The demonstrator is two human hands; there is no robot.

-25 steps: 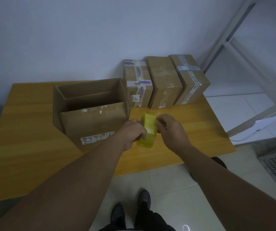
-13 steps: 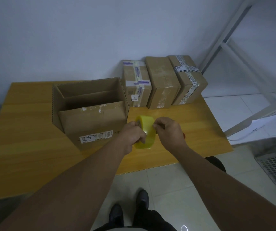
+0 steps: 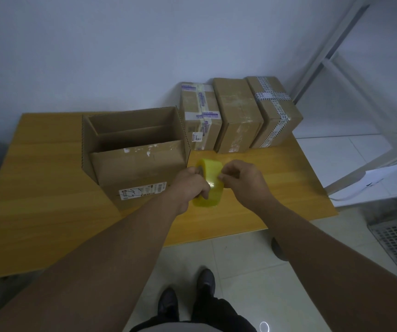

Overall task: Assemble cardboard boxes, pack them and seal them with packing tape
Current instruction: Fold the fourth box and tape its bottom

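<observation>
Tape roll (image 3: 211,170) between left hand (image 3: 188,186) and right hand (image 3: 245,181) (open box (image 3: 140,167) beside)

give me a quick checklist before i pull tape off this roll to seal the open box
1. Roll secured: the left hand grips the tape roll: ok.
2. Free tape end found: the right hand pinches at the roll's outer face, but no lifted end shows: cannot tell.
3. Flaps shut for sealing: the open box has its top open: not ok.
4. Box packed: only cardboard shows inside and the bottom is hidden: cannot tell.
5. Box resting fully on the table: ok.
6. Three taped boxes out of the way at the back: ok.
</observation>
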